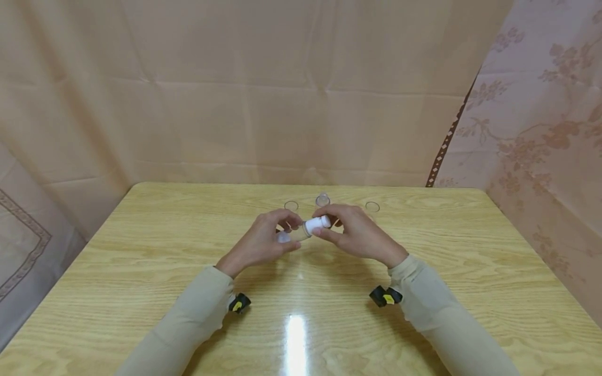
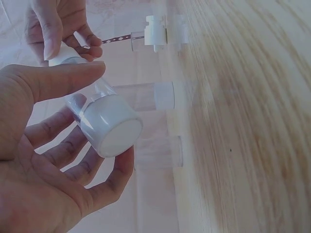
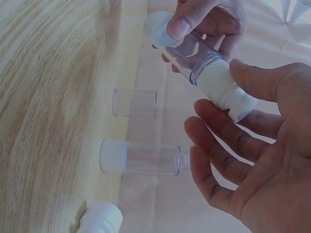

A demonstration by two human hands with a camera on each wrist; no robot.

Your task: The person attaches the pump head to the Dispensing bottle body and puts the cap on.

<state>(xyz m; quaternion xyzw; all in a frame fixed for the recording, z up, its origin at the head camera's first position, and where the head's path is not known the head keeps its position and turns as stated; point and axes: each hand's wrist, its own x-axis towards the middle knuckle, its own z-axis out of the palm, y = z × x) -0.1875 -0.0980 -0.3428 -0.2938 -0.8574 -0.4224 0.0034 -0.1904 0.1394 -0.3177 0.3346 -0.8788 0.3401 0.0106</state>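
Observation:
A small clear bottle [image 1: 308, 228] with a white base and a white cap is held level between both hands above the wooden table [image 1: 141, 271]. My left hand [image 1: 265, 237] grips the base end; in the left wrist view the thumb lies over the bottle [image 2: 104, 119] and the fingers curl beneath it. My right hand [image 1: 357, 232] closes its thumb and fingers round the white cap [image 3: 228, 94]. In the right wrist view the left hand's thumb presses on the bottle's far end.
Three small clear containers stand on the table behind the hands: one at the left [image 1: 291, 205], one in the middle [image 1: 322, 199], one at the right [image 1: 372, 207]. A draped cloth backdrop [image 1: 282, 94] rises past the far edge.

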